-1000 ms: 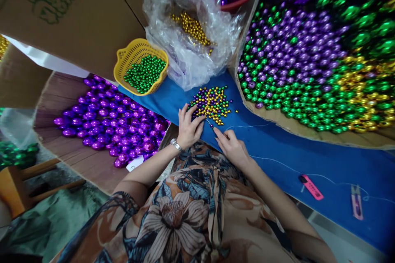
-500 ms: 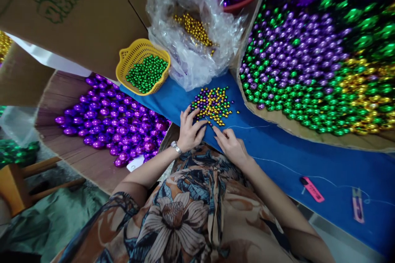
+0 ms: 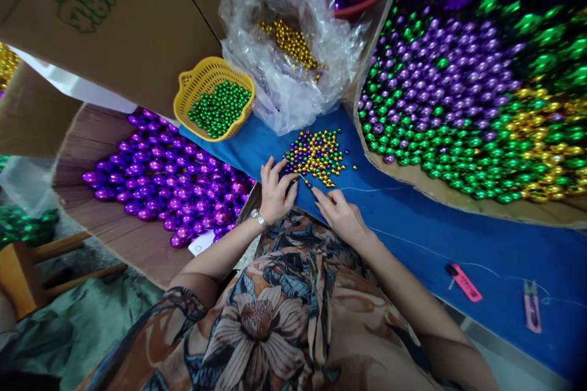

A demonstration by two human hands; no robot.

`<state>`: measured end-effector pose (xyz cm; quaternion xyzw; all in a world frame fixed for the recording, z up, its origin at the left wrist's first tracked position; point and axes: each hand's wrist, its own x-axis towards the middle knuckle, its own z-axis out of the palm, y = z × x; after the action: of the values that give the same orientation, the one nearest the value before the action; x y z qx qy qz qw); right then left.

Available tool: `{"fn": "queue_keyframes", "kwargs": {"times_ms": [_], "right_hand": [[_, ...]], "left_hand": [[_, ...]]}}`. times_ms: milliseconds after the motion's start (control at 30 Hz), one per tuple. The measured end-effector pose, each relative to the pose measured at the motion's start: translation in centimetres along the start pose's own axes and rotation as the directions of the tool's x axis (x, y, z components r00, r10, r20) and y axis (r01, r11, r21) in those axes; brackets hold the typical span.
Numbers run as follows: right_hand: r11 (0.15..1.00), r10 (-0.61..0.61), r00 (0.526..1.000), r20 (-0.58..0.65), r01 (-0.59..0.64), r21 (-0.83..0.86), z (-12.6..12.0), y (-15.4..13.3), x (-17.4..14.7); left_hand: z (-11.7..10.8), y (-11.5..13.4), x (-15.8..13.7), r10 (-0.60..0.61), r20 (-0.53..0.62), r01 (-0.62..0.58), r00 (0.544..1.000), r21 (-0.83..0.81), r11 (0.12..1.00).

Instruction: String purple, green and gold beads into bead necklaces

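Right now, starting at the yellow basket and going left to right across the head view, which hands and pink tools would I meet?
Yellow basket → left hand → right hand → pink tool with a black end → pink-handled snips.

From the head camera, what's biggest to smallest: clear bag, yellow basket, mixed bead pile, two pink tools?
Clear bag
Yellow basket
Mixed bead pile
Black-tipped pink tool and pale-tipped pink tool: too alike to rank

I'm at a blue table (image 3: 458, 235). Well left of the table: wooden stool (image 3: 21, 281) over speckled grey floor (image 3: 68, 224), green cloth (image 3: 101, 324) beside it. Beyond the table's left end: brown carton (image 3: 151, 24), green print. Light dim, cool.
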<state>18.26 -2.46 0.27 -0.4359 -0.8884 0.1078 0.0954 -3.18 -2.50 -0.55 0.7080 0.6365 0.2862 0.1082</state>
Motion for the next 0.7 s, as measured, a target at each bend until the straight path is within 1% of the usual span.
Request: {"fn": "queue_keyframes", "kwargs": {"times_ms": [167, 267, 433, 533, 700], "right_hand": [[0.999, -0.008, 1.0, 0.02, 0.009, -0.038, 0.6, 0.0, -0.3], [0.998, -0.014, 1.0, 0.001, 0.014, -0.055, 1.1, 0.0, -0.4], [1.0, -0.013, 0.999, -0.051, 0.015, 0.023, 0.7, 0.3, -0.9], [0.999, 0.001, 0.997, -0.083, 0.002, 0.032, 0.3, 0.5, -1.4], [0.999, 0.021, 0.998, -0.061, -0.019, 0.031, 0.3, 0.6, -1.6]], "left_hand": [[0.1, 0.1, 0.1, 0.027, 0.004, -0.027, 1.0, 0.011, 1.0], [0.1, 0.3, 0.1, 0.055, -0.001, -0.055, 0.998, 0.014, 0.998], [0.0, 0.4, 0.4, 0.04, 0.021, -0.04, 0.999, -0.001, 0.999], [0.1, 0.3, 0.7, 0.045, 0.019, -0.046, 0.999, 0.016, 0.999], [0.3, 0.1, 0.7, 0.025, 0.046, -0.026, 0.999, 0.014, 1.0]]}}
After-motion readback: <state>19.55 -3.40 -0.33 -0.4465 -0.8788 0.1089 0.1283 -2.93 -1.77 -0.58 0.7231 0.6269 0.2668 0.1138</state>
